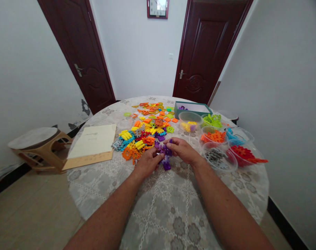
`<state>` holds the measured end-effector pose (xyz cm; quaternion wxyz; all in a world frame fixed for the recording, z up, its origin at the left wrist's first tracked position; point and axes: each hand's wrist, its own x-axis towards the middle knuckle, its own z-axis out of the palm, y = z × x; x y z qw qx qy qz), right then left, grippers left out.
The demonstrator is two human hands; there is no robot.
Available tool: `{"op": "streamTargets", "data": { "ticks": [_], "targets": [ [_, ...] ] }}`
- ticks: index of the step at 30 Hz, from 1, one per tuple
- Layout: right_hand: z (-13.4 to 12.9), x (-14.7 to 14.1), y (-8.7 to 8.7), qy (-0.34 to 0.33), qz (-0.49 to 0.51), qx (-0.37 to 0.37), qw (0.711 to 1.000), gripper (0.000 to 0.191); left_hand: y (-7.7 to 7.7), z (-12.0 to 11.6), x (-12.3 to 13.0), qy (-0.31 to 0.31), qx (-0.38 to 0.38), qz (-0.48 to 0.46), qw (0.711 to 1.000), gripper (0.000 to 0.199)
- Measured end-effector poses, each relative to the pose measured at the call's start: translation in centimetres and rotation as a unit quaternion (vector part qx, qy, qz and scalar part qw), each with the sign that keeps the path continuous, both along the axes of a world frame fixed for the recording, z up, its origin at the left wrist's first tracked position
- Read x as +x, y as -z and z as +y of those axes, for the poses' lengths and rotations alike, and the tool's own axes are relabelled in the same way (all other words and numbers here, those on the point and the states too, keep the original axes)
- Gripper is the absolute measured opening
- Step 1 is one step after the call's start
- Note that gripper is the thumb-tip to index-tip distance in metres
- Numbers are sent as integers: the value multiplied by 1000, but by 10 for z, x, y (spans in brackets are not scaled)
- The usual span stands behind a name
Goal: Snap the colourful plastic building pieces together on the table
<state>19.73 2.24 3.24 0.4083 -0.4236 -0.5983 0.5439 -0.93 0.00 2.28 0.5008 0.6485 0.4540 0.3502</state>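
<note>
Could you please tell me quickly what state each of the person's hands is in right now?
Left hand: closed, holding the purple plastic blocks.
Right hand: closed, gripping the same purple plastic blocks with its fingertips.

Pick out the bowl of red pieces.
The clear bowl at the table's right edge, the only one holding red pieces, which jut over its rim; neighbours hold grey pieces and blue pieces.

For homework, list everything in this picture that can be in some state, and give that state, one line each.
Purple plastic blocks, interlocked, held in both hands
Left hand, holding the blocks
Right hand, holding the blocks
Teal box, open
Right-hand wooden door, shut
Clear bowl of grey pieces, uncovered
</note>
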Motion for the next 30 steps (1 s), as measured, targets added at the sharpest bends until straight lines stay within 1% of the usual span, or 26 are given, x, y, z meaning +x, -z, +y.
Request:
{"op": "streamTargets", "data": {
  "ticks": [3,6,8,11,14,17,19,21,23,25,27,30],
  "targets": [
    [0,-4,2,-7,-13,2,1000,30,4,0,1,19,0,-4,1000,29],
    [3,-4,4,32,43,-38,998,43,6,4,2,-14,9,-23,1000,38],
    [5,-2,5,52,90,-70,992,46,7,6,2,-52,1,-48,998,45],
    [6,0,5,43,153,-109,981,43,10,10,3,-86,-17,-107,990,49],
    [4,-4,6,30,162,-117,979,45,13,11,4,-89,-22,-157,983,52],
    [2,-10,7,21,105,-97,990,41,16,11,5,-84,-24,-167,982,51],
    [2,-12,6,28,52,-66,996,37,18,11,6,-74,-29,-166,983,48],
    [1,-11,1,33,-4,-29,999,36,18,11,6,-53,-33,-165,984,48],
    [-1,-6,-8,16,-66,-2,998,32,17,11,5,-34,-30,-148,988,46],
    [-4,0,-19,-8,-135,11,991,25,14,9,4,-31,-1,-87,996,41],
    [-7,8,-31,-9,-204,19,979,20,12,6,2,-50,58,4,997,34],
    [-5,23,-49,7,-274,29,961,20,10,1,2,-68,146,111,981,24]
  ]
}}
